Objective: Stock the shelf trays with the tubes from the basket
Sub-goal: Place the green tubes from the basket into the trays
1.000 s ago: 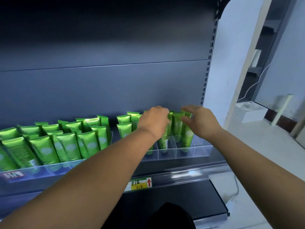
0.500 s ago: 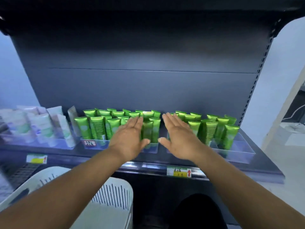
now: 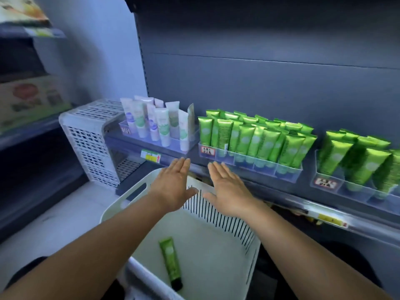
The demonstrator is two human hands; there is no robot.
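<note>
One green tube lies flat on the floor of the white basket, cap toward the near wall, and it is the only tube visible inside. Above the basket's far rim, the left hand and the right hand hover side by side with fingers straight and spread, palms down, holding nothing. Beyond the basket, the clear shelf tray is packed with upright green tubes, and a second tray further right of the basket looks just as full; left of these, beyond the basket's far left corner, white tubes stand in their own tray.

The likely trouble is space. Judging by how tightly the rows stand and how several already lean, pushing the last tube in could tip its neighbours forward over the low front wall, and they would probably fall toward the basket or the floor. A second risk is the reach itself: the tube lies deep near the basket's near wall, so an arm dipping in could catch the thin slotted side and shove the basket. A smooth glossy tube may also slip from a loose pinch. Slotting it among the white tubes would misplace it.
</note>
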